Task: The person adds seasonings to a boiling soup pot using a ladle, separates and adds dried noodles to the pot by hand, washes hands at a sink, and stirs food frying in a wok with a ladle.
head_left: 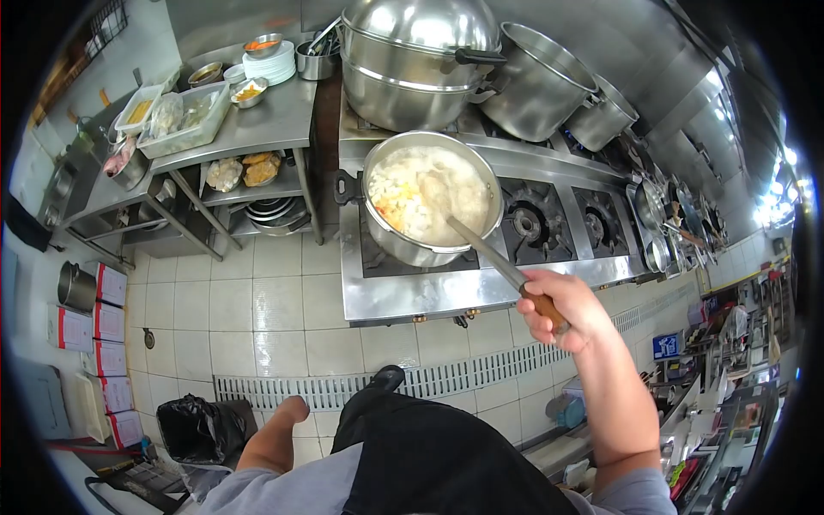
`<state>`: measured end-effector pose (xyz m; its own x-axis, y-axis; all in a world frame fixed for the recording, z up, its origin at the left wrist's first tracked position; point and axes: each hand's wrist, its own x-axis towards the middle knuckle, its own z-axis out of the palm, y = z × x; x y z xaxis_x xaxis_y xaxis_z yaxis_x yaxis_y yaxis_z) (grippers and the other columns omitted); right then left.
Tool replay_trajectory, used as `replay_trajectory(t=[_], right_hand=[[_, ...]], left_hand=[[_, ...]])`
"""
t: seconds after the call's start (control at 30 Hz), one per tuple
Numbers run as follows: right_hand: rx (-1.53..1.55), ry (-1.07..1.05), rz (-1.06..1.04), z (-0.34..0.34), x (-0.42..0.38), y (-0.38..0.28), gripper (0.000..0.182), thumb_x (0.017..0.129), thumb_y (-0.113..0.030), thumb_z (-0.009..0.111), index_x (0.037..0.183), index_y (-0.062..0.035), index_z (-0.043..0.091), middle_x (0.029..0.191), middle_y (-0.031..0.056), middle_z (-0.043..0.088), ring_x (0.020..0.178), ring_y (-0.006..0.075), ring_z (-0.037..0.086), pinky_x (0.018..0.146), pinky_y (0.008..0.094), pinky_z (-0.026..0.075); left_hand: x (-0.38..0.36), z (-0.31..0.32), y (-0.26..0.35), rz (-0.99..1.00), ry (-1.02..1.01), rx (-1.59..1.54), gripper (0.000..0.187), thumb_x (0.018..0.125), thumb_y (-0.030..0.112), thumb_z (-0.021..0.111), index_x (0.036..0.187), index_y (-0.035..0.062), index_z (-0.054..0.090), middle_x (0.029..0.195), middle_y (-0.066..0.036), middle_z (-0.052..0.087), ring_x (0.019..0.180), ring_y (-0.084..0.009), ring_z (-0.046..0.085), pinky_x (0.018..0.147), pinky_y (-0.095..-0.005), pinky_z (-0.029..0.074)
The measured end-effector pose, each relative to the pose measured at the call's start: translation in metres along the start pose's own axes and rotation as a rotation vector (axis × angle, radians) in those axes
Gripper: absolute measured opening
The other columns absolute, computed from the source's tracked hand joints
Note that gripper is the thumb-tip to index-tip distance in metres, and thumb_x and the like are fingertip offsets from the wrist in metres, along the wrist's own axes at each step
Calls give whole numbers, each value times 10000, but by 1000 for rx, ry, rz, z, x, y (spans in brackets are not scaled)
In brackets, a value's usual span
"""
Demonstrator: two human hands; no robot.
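Kitchen range seen from above, with the person standing at its front edge. Right hand [556,311] is closed in a full fist around the wooden handle of a long ladle [481,245]; the grip sits at the far end of the handle, which keeps the hand and forearm well back from the heat. The ladle's shaft slopes down and away over the rim of the pot [429,199], and its bowl lies under the surface near the middle of the soup [412,193], a pale, cloudy liquid with white and orange pieces floating toward the left side. The pot stands on the nearest left burner of the stove [403,292], with its black side handle turned to the left, away from the working arm. The two burners [526,225] just to its right are bare.

Left hand [296,408] hangs low beside the apron [429,463], away from the range and holding nothing; how far its fingers are curled cannot be told from this angle.

Behind the pot, large steel stockpots [536,81] and a domed lid [421,24] crowd the back row. To the left, a steel prep table [266,120] carries trays, bowls and stacked plates. A bin lined with a black bag [199,429] stands on the tiled floor, near the floor drain [481,369].
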<state>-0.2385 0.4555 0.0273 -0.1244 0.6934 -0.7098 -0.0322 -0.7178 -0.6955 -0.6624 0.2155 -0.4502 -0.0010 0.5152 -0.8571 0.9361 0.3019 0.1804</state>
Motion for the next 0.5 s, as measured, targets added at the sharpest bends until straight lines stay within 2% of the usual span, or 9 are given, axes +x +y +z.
replay_trajectory(t=[0.03,0.1,0.13,0.27,0.4,0.47,0.5], right_hand=[[-6,-2,2,-2,-4,4,397,921,-83,475,1306,12,443,721,62,533,452,113,449,373,269,340],[113,-76,-55,-3,-17,12,445,923,-87,473,1348,27,416,731,66,535,454,120,452,369,274,345],[106,-50,-86,-3,-22,13,512,917,-83,478,1398,52,364,736,100,530,422,125,419,344,269,333],[32,5,-118,-9,-39,9,548,910,-84,483,1424,49,344,738,98,527,410,128,422,343,271,340],[-220,74,-201,-18,-42,7,539,891,-55,485,1409,53,382,712,68,528,403,115,442,359,273,362],[-316,90,-238,-21,-39,8,548,883,-43,492,1411,56,385,700,52,525,401,110,447,371,269,373],[-462,161,-277,-21,-38,8,554,878,-43,505,1413,50,395,704,45,538,411,107,457,392,258,378]], left_hand=[[9,0,2,0,-1,-6,341,843,234,530,990,-20,704,1138,-252,647,1079,-389,620,936,-441,496],[19,-4,5,243,62,146,321,848,234,528,948,-11,709,1088,-241,661,1042,-401,623,912,-459,501],[22,-5,9,224,94,111,315,852,239,519,917,-4,708,1061,-234,664,1022,-402,622,898,-470,500],[33,-16,19,327,56,237,307,839,226,512,898,-1,711,1060,-236,660,1017,-394,625,900,-461,500],[40,-21,21,335,68,190,310,835,217,508,906,-5,713,1061,-235,661,1018,-391,626,901,-456,501],[34,-32,27,403,-23,445,317,841,221,509,917,-8,714,1082,-233,661,1028,-382,628,908,-453,499],[36,-31,25,406,-24,452,317,841,221,509,917,-8,714,1082,-233,661,1028,-382,628,908,-453,499]])
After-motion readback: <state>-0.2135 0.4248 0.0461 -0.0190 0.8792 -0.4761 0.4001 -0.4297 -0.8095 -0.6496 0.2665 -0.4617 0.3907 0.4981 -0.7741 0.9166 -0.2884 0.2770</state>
